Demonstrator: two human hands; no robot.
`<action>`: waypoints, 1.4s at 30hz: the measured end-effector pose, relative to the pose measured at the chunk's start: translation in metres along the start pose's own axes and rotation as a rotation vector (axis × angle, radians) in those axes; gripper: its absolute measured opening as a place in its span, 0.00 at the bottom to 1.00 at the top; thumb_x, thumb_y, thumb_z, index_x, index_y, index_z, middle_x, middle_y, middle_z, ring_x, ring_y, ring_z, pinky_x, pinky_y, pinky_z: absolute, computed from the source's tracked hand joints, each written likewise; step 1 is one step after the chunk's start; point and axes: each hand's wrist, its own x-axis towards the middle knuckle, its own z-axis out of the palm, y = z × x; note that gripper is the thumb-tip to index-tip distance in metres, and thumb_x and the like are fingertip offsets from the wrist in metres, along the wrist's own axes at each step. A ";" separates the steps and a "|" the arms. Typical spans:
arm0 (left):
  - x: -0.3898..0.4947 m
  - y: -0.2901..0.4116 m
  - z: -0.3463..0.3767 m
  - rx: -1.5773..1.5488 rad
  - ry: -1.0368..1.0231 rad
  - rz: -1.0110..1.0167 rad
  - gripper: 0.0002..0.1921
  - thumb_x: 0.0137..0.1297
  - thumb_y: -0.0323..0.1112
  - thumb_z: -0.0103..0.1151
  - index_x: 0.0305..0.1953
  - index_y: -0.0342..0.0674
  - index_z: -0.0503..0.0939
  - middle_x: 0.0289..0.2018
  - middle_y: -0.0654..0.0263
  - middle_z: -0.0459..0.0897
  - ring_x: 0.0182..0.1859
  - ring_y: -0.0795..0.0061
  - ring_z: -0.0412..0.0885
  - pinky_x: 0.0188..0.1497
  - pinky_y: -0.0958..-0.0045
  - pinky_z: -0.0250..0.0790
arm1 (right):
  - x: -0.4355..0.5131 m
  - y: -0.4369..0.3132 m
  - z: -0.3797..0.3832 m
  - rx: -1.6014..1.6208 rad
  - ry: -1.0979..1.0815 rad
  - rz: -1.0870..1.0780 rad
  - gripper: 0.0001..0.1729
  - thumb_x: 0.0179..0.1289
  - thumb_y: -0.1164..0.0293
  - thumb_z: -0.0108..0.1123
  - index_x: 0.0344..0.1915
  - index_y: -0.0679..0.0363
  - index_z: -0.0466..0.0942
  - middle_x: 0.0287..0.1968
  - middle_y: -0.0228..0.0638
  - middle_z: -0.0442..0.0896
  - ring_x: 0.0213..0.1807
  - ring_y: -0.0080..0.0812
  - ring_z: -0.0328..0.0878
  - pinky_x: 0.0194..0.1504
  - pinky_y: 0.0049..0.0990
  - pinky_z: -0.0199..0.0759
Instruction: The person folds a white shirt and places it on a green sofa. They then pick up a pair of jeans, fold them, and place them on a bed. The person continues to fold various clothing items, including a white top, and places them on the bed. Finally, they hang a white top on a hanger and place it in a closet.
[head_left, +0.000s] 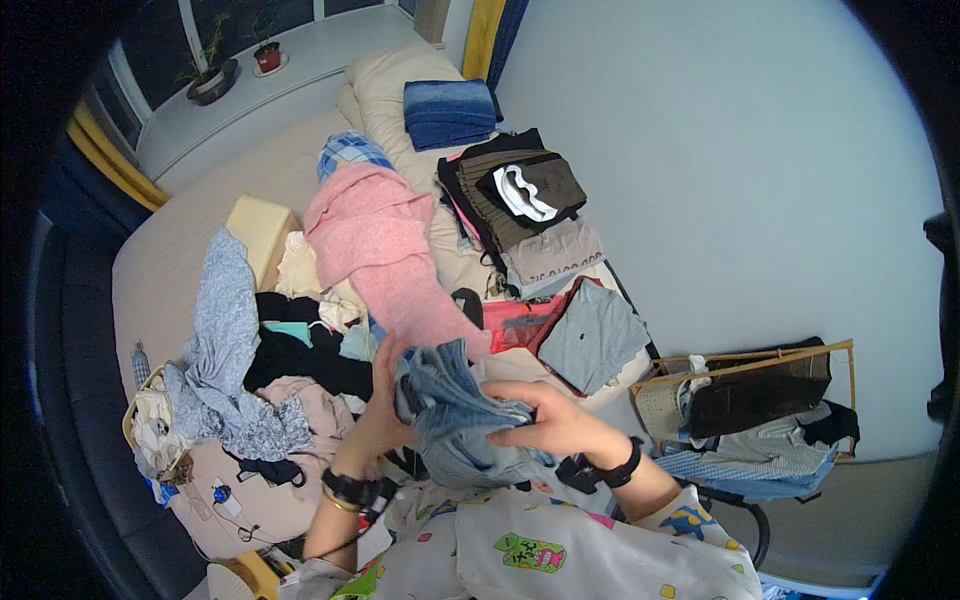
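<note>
A bunched light-blue denim garment (461, 427) is between my two hands in front of my body. My right hand (544, 416) grips its right side, thumb and fingers pinching the folded layers. Along the left edge lies my left hand (379, 416), fingers stretched upward and thumb against the cloth, so the denim sits between them. Just beyond the denim, a pink knit garment (382, 240) is spread over the bed, its near end close to my left fingertips. Black clothing (307, 360) lies left of my left hand.
Folded dark clothes (480, 187), folded blue denim (450, 112) and a grey folded shirt (592, 337) lie along the wall side. A grey-blue knit (217, 322) and a cream box (259, 232) are at left. A wooden-framed rack (742, 360) with clothes stands right.
</note>
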 end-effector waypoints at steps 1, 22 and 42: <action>0.015 -0.003 -0.002 -0.095 -0.110 -0.117 0.66 0.40 0.32 0.79 0.76 0.46 0.39 0.70 0.52 0.61 0.74 0.61 0.55 0.75 0.61 0.48 | 0.003 -0.002 -0.028 0.018 -0.062 0.003 0.34 0.54 0.79 0.71 0.62 0.68 0.71 0.55 0.34 0.81 0.55 0.23 0.75 0.58 0.26 0.67; 0.333 -0.140 0.053 0.294 0.397 -0.240 0.35 0.62 0.34 0.65 0.67 0.32 0.60 0.50 0.55 0.81 0.54 0.68 0.78 0.54 0.69 0.72 | 0.246 0.298 -0.459 -1.006 0.640 0.154 0.46 0.58 0.55 0.68 0.71 0.60 0.59 0.73 0.57 0.57 0.72 0.62 0.54 0.68 0.50 0.58; -0.262 -0.136 0.180 -0.201 0.735 -1.126 0.20 0.66 0.38 0.61 0.55 0.32 0.77 0.43 0.58 0.85 0.41 0.70 0.83 0.46 0.70 0.75 | 0.190 0.357 -0.140 -0.649 0.237 0.094 0.25 0.57 0.74 0.63 0.56 0.67 0.74 0.57 0.55 0.76 0.59 0.54 0.73 0.60 0.43 0.66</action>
